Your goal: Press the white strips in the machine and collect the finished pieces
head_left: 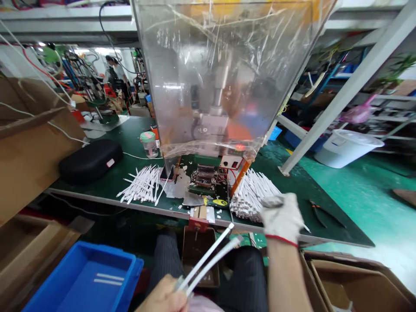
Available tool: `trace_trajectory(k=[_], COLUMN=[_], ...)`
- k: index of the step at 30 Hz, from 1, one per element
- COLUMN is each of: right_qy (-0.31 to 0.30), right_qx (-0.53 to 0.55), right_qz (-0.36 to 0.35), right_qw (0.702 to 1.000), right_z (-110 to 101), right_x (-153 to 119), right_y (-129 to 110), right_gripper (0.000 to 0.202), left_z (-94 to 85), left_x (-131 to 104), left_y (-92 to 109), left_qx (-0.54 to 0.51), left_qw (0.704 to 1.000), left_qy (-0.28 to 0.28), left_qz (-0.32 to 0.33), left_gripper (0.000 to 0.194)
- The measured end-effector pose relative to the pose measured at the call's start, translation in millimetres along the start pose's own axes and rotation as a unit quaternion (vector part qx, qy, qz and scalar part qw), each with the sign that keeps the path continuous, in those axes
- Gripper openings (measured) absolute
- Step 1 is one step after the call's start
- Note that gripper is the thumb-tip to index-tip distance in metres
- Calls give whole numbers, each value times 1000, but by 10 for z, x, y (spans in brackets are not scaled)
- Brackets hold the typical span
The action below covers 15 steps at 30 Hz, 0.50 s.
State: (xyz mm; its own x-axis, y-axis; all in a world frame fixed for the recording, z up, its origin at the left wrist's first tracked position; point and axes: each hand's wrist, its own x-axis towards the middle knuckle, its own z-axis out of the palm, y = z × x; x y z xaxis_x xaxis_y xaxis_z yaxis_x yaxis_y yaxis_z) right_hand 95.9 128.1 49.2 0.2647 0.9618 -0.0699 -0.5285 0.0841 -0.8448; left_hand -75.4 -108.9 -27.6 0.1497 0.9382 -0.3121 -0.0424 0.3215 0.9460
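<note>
Low in the view, my left hand point(167, 297) is bare and closed around two long white strips point(208, 258) with blunt, plug-like ends; they slant up to the right and fan slightly apart. My right hand point(282, 216), in a pale work glove with a red cuff, is at the right side of a thick pile of similar white strips point(251, 195). Its fingertips are smeared by motion, so whether they grip a strip I cannot make out. A press machine point(206, 173) stands between that pile and a smaller heap of strips point(141, 184), behind a clear plastic guard point(208, 78).
A scraper point(208, 202) with a yellow-black handle lies at the table's front edge. Pliers point(325, 213) rest at the right. A black case point(91, 160) and a lidded jar point(149, 144) stand left. Below are a blue bin point(81, 277) holding two strips and cardboard boxes point(364, 281).
</note>
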Motion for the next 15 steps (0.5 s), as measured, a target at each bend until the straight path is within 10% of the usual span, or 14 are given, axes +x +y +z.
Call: trace_trajectory(k=[4,9,15], right_qy=[-152,-320,-333], right_qx=[-132,-435,-364], right_qz=[-20,49,97], right_qw=[979,840,864], right_z=[-231,-515,-560], right_x=[-33,-356,-472], right_y=[-180,180,454], right_gripper=[42,30,42], left_z=[-71,-58,-52], left_x=[-72,49,146], left_y=[-131,-82,-115], left_qx=[-15,12,63], left_qw=[999,1000,998], left_qy=[3,19,31], left_qz=[-38,-7,3], left_gripper=[64,61,57])
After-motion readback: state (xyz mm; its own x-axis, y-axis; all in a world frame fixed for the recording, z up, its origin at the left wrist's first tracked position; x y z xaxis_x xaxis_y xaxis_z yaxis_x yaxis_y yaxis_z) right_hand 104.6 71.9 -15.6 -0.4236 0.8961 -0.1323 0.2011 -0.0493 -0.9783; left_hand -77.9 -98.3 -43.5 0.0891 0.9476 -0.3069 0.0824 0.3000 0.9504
